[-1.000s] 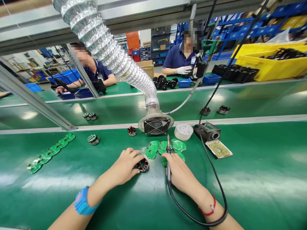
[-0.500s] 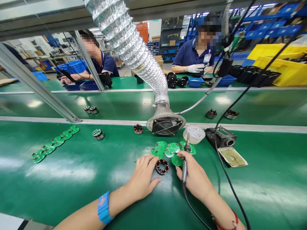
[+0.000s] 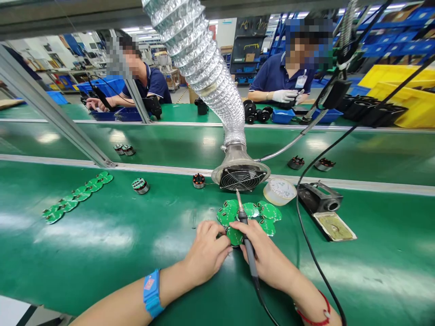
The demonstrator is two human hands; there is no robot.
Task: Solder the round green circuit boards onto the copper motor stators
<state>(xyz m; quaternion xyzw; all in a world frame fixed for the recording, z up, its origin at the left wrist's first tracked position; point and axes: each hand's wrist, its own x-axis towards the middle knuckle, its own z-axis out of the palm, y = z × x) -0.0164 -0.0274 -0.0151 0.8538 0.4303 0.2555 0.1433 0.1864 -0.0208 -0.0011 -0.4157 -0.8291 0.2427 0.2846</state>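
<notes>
A round green circuit board (image 3: 234, 236) lies over the small motor stator, which it now almost wholly hides. My left hand (image 3: 206, 253) has its fingers curled round the left side of board and stator. From the right, the thumb and fingertips of my right hand (image 3: 263, 251) touch the board's edge. That same hand also holds a soldering iron (image 3: 249, 253), its tip pointing up and away toward the fume fan. Just beyond my fingers, several more round circuit boards (image 3: 270, 211) lie in a loose cluster.
A fume extractor (image 3: 242, 177) hangs ahead, with a tape roll (image 3: 279, 191) beside it. The iron stand (image 3: 321, 197) and its sponge (image 3: 335, 226) are at right. Left lie a row of boards (image 3: 81, 194) and a finished-looking stator (image 3: 140, 185). Two co-workers sit across the bench.
My right hand has moved left with the iron and a circuit board, bringing the board over the stator. My left fingers have curled in round it. The camera view has shifted slightly.
</notes>
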